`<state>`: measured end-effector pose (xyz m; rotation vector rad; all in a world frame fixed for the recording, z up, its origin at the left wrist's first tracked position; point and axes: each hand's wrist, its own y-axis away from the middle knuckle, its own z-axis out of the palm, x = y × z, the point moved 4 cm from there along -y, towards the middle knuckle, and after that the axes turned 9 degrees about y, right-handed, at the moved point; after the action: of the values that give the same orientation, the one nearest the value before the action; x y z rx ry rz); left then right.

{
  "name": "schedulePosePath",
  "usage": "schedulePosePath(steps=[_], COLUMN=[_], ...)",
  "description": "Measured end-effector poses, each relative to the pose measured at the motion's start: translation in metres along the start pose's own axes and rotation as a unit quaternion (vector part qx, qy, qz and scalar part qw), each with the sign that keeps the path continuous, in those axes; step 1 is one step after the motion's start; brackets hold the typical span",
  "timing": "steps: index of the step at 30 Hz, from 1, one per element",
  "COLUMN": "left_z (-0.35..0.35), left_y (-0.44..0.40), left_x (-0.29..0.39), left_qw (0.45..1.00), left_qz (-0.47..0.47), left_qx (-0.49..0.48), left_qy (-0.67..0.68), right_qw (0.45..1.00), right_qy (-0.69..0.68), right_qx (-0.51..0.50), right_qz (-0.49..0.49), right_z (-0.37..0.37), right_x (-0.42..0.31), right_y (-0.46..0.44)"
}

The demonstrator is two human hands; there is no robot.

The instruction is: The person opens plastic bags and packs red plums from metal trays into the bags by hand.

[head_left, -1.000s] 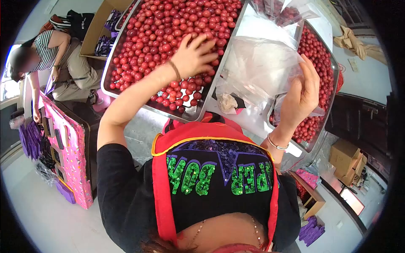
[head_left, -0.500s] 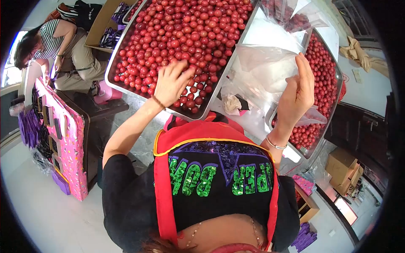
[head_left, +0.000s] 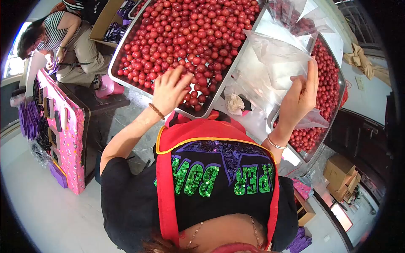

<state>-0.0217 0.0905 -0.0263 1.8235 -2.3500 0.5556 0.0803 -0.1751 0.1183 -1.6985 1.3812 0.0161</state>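
Left hand (head_left: 171, 89), fingers apart, rests on glossy, round red fruit (head_left: 190, 40) in a metal tray (head_left: 130, 84).
Right of the tray, the right hand (head_left: 300, 92) touches a crinkled, clear plastic bag (head_left: 274, 57), its grip unclear.

Single head-worn view, wide, facing forward and down; chest (head_left: 219, 206) near, left hand (head_left: 171, 89), right hand (head_left: 301, 92) farther.

Bright; far left blown out; fisheye-bent edges, black corners.
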Motion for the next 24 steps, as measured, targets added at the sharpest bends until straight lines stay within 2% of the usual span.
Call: schedulePosePath(steps=[1, 2, 6, 10, 13, 15, 16, 21, 23, 24], left_z=[0.008, 0.008, 0.022, 0.024, 0.014, 0.015, 0.016, 0.027, 0.018, 0.014], left_y=[0.008, 0.007, -0.001, -0.002, -0.022, -0.036, -0.042, -0.049, -0.052, -0.054], left_x=[-0.011, -0.01, 0.024, 0.036, 0.012, -0.006, -0.011, -0.022, -0.026, -0.025], left_qw=[0.998, 0.999, 0.999, 0.991, 0.991, 0.989, 0.991, 0.995, 0.991, 0.99], left_qz=[-0.056, -0.033, 0.013, 0.059, -0.025, -0.046, -0.075, -0.066, -0.096, -0.078], left_qx=[-0.003, -0.005, -0.005, 0.022, 0.086, 0.127, 0.105, 0.044, 0.073, 0.107], left_qy=[0.011, -0.019, 0.033, 0.122, 0.103, 0.057, 0.037, 0.059, 0.057, 0.053], right_qw=[1.0, 1.0, 0.996, 0.994, 0.989, 0.995, 0.995, 0.995, 0.996, 0.997], right_qy=[-0.001, -0.014, -0.049, -0.069, -0.102, -0.078, -0.078, -0.05, -0.036, -0.024], right_qx=[-0.002, -0.014, -0.055, -0.054, -0.042, -0.026, -0.025, -0.047, -0.041, -0.036], right_qz=[-0.001, 0.013, 0.058, 0.071, 0.096, 0.06, 0.061, 0.066, 0.066, 0.063], right_z=[0.002, 0.005, 0.01, 0.006, 0.007, 0.009, 0.01, 0.005, 0.005, 0.005], right_x=[-0.001, 0.0, -0.001, 0.007, 0.013, 0.011, 0.009, 0.001, 0.006, 0.008], right_y=[0.001, 0.002, 0.005, 0.005, 0.008, 0.01, 0.01, 0.008, 0.007, 0.007])
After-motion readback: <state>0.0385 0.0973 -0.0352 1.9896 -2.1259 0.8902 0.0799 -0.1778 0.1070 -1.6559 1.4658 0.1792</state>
